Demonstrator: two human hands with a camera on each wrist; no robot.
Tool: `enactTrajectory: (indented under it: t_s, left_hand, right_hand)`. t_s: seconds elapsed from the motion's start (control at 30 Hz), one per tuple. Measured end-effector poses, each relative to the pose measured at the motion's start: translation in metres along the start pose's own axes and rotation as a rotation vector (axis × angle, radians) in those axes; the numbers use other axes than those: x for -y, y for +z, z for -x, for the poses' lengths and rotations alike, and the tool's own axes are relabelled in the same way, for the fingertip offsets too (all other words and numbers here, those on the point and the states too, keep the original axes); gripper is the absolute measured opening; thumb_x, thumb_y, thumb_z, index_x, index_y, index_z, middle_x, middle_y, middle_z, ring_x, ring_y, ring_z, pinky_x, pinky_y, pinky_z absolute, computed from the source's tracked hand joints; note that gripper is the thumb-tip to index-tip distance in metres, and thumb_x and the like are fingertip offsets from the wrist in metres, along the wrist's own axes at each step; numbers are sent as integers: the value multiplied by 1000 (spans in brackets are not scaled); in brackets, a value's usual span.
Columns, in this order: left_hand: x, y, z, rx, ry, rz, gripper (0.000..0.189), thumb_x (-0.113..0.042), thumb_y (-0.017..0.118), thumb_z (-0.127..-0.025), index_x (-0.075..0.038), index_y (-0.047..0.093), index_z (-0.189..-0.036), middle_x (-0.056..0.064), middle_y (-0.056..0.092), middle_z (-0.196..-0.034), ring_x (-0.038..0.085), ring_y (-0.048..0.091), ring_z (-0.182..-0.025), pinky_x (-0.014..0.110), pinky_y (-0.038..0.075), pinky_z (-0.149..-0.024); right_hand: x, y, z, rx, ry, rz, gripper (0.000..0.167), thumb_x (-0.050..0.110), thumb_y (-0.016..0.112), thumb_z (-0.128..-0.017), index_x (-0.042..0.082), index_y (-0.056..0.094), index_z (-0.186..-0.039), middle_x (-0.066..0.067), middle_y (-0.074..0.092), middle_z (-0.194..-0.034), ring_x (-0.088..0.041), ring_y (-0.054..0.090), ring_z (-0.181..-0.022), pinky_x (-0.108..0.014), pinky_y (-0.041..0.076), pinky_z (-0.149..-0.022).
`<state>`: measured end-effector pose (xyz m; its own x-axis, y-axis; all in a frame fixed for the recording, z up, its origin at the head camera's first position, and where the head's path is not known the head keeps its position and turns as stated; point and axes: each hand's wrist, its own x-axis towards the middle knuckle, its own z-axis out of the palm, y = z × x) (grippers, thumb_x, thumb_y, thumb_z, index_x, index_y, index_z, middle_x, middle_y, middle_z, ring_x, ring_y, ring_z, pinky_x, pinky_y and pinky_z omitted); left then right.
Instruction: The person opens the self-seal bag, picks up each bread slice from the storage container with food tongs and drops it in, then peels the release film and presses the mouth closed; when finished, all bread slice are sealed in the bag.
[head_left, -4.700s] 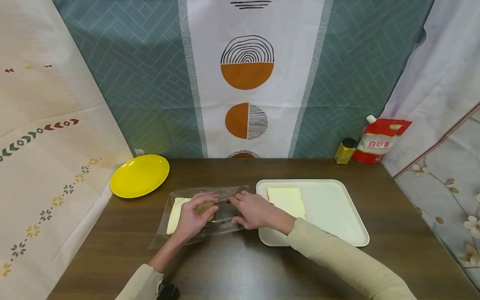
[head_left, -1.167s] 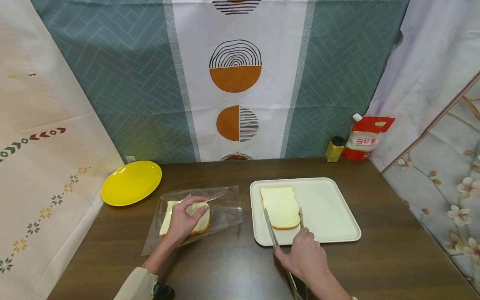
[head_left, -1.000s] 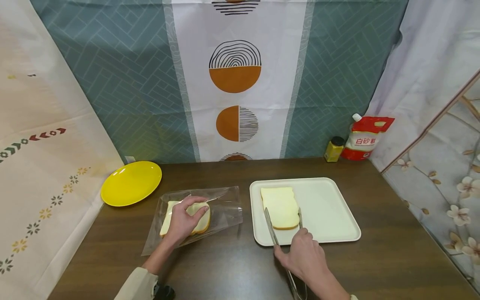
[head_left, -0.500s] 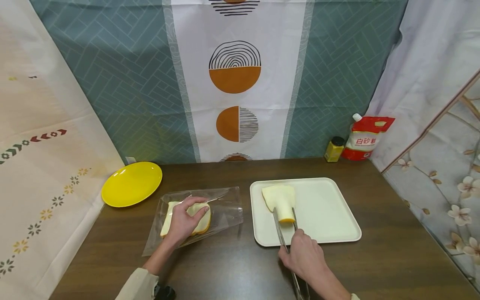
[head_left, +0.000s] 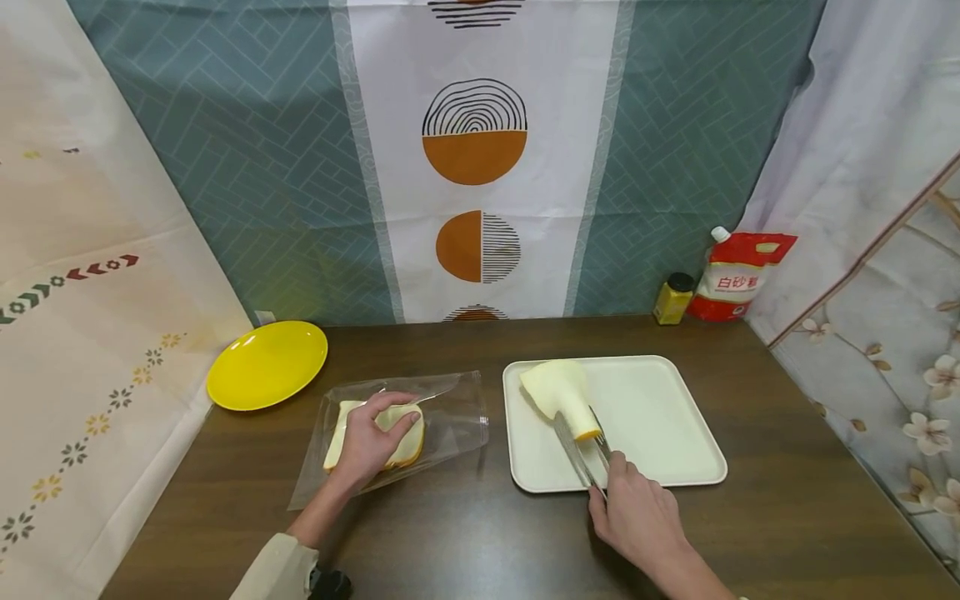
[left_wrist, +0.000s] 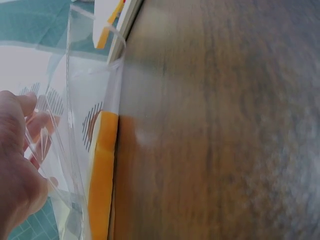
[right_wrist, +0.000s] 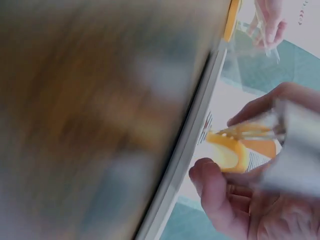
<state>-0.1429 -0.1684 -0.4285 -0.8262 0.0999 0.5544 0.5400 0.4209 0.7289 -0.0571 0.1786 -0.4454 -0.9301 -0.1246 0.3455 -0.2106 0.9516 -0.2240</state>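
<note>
In the head view my left hand (head_left: 375, 437) pinches up the film of a clear plastic bag (head_left: 459, 421) on the table. A bread slice (head_left: 407, 446) lies inside; its brown crust (left_wrist: 102, 175) shows in the left wrist view. My right hand (head_left: 643, 515) grips metal tongs (head_left: 573, 457) whose tips squeeze the near end of another bread slice (head_left: 558, 387). That slice curls into a roll at the tongs, and its far part spreads over the left side of the white tray (head_left: 660, 421). Fingers of my right hand partly cover the tongs in the right wrist view.
A yellow plate (head_left: 266, 367) sits at the table's back left. At the back right stand a yellow jar with a black lid (head_left: 673, 298) and a red-and-white spouted pouch (head_left: 737, 279). Patterned cloths hang behind and on both sides of the brown table (head_left: 465, 533).
My right hand has gone from the bag to the tongs, closed them on the flat slice so it curled, and turned its near end rightward. My left hand still holds the bag.
</note>
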Motion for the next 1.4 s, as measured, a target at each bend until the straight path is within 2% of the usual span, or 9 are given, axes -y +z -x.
enactTrajectory:
  t_s: [0.17, 0.37, 0.5, 0.6, 0.67, 0.87, 0.93, 1.2, 1.4]
  left_hand:
    - [1, -1, 0, -1, -6, -18, 25, 14, 78, -77, 7, 73, -101, 22, 72, -96, 38, 67, -93, 17, 45, -90]
    - [3, 0, -1, -8, 3, -7, 25, 15, 78, -77, 6, 73, -100, 23, 72, -95, 41, 66, -92, 10, 40, -88]
    - [2, 0, 0, -16, 20, 0, 26, 16, 78, -76, 6, 73, -99, 23, 72, -94, 39, 67, -91, 14, 42, -90]
    - [1, 0, 0, -18, 25, -3, 26, 16, 78, -76, 5, 73, -99, 21, 72, -94, 37, 67, -91, 20, 43, -97]
    - [0, 0, 1, -20, 25, -7, 26, 15, 79, -76, 5, 73, -99, 21, 72, -94, 37, 67, -91, 23, 44, -96]
    - [-1, 0, 1, -25, 27, -18, 26, 15, 79, -76, 7, 73, -100, 21, 72, -94, 38, 66, -91, 14, 44, -87]
    - [-1, 0, 2, -24, 26, -21, 26, 15, 79, -76, 6, 73, -100, 21, 72, -94, 37, 66, -92, 12, 43, -87]
    - [2, 1, 3, -26, 37, -9, 27, 16, 79, -75, 8, 73, -100, 20, 72, -94, 38, 66, -92, 18, 42, -95]
    - [0, 1, 2, -22, 40, -7, 26, 16, 78, -75, 8, 73, -100, 21, 72, -95, 39, 66, -92, 18, 40, -98]
  right_hand:
    - [-12, -7, 1, -5, -47, -27, 39, 11, 79, -78, -2, 51, -102, -5, 49, -71, -28, 53, -47, -39, 37, -36]
    - [-21, -11, -2, -57, -188, -18, 48, 6, 80, -76, 0, 53, -115, -2, 51, -76, -24, 55, -53, -36, 39, -40]
    - [-22, -14, -7, -43, -260, -7, 48, 6, 80, -77, 3, 53, -116, 2, 51, -79, -20, 55, -55, -32, 36, -39]
    - [-20, -19, -11, -6, -280, -7, 47, 7, 81, -77, 6, 53, -115, 7, 48, -79, -17, 53, -55, -29, 32, -39]
    - [-18, -22, -13, 19, -285, -11, 46, 8, 81, -78, 8, 54, -114, 10, 45, -77, -14, 50, -55, -27, 30, -39]
    - [-10, -28, -22, 61, -341, -31, 47, 11, 84, -78, 9, 57, -116, 11, 48, -79, -10, 46, -56, -27, 33, -41]
    - [-9, -29, -25, 76, -365, -37, 47, 12, 84, -79, 9, 57, -117, 10, 50, -80, -10, 46, -56, -27, 34, -42]
    - [-5, -32, -40, 158, -423, -38, 44, 13, 81, -83, 9, 55, -118, 7, 49, -79, -11, 44, -54, -27, 33, -41]
    - [-2, -29, -53, 182, -467, -19, 43, 13, 81, -83, 7, 55, -116, 4, 51, -79, -16, 50, -55, -30, 37, -42]
